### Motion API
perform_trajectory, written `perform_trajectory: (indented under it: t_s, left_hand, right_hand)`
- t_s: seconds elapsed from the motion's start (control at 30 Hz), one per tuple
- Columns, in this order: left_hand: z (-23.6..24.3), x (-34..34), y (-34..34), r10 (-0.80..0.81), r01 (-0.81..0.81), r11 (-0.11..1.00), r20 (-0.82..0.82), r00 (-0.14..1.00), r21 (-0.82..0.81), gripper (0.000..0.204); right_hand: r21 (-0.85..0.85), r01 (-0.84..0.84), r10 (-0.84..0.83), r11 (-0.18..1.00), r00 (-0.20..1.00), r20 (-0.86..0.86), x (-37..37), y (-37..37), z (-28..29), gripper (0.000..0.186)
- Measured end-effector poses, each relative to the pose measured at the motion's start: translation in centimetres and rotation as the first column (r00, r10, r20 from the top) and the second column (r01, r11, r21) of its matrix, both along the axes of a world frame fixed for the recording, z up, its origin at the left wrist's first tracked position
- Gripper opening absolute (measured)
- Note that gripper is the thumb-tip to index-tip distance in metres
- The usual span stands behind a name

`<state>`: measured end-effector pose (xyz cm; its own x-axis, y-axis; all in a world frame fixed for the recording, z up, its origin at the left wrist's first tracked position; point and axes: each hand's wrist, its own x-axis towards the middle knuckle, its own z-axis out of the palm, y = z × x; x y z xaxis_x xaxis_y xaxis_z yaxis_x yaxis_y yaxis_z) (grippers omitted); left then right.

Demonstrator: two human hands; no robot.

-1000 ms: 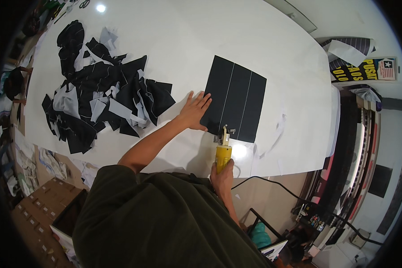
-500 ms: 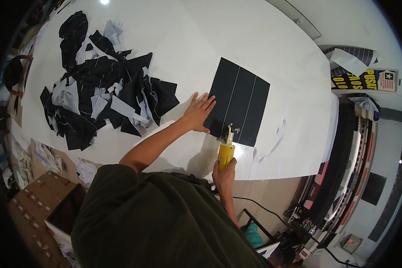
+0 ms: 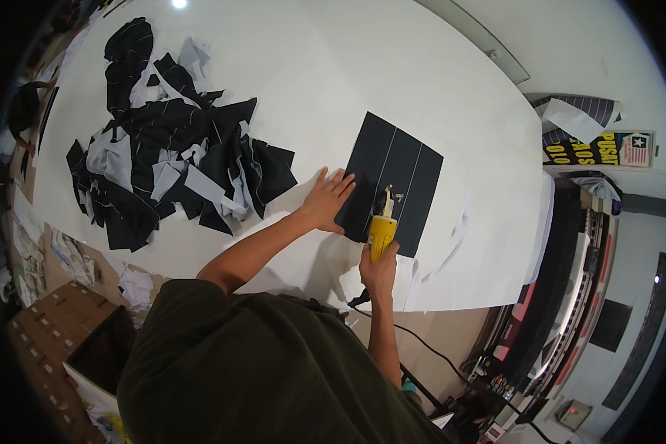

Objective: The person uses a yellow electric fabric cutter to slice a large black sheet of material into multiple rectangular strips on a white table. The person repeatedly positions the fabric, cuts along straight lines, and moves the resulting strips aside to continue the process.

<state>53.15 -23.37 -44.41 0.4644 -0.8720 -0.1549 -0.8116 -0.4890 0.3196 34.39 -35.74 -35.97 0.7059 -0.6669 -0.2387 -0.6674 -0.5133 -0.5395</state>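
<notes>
Where striped cloth (image 3: 408, 170) ends leftward, the left hand (image 3: 327, 203) rests unclenched; nearside, the right hand (image 3: 379, 272) grips an electric cutter (image 3: 382, 231).

- Your premises appear to be a textile-cutting workshop.
- The white worktable (image 3: 488, 214) before you is broad and smooth, giving ample room for laying out cloth.
- On it, close to you, lies a flat dark cloth panel (image 3: 414, 185) with pale stripes, beneath the head of your yellow power tool (image 3: 382, 234), which resembles a cloth cutter.
- To your left is a large heap of black and grey fabric offcuts (image 3: 166, 122).
- To your right, long rolls (image 3: 544, 296) are stored side by side, resembling fabric stock.
- White cloth bundles (image 3: 70, 259) lie on the floor at your left.
- Below them you keep brown cartons (image 3: 48, 325).
- Another person (image 3: 26, 107) is at the table's far left side.
</notes>
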Motion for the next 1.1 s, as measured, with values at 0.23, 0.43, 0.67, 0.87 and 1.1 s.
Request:
perform_trajectory:
  t_s: [0.23, 0.43, 0.67, 0.87, 1.1]
  left_hand:
    - [0.1, 0.0, 0.0, 0.000, 0.000, 1.000, -0.019, 1.000, 0.004, 0.132]
    - [0.2, 0.0, 0.1, 0.003, -0.003, 1.000, -0.017, 1.000, 0.009, 0.132]
    - [0.3, 0.0, 0.2, 0.006, -0.006, 1.000, -0.028, 1.000, -0.004, 0.131]
    - [0.8, 0.1, 0.3, 0.014, -0.016, 1.000, -0.045, 0.999, -0.026, 0.131]
    - [1.1, 0.1, 0.5, 0.015, -0.015, 1.000, -0.040, 0.999, -0.004, 0.130]
  right_hand:
    - [-0.040, -0.036, 0.037, 0.999, 0.999, 0.027, 3.6, -2.1, -0.5, 0.044]
    - [-0.121, -0.027, 0.029, 0.992, 0.999, 0.013, 7.0, -4.0, -1.1, 0.049]
    - [-0.154, -0.039, 0.037, 0.987, 0.999, -0.014, 10.8, -5.9, -0.8, 0.051]
    - [-0.174, -0.041, 0.039, 0.984, 0.999, -0.012, 13.7, -7.3, -0.7, 0.053]
    - [-0.165, -0.044, 0.040, 0.985, 0.999, -0.024, 16.5, -8.7, -0.4, 0.055]
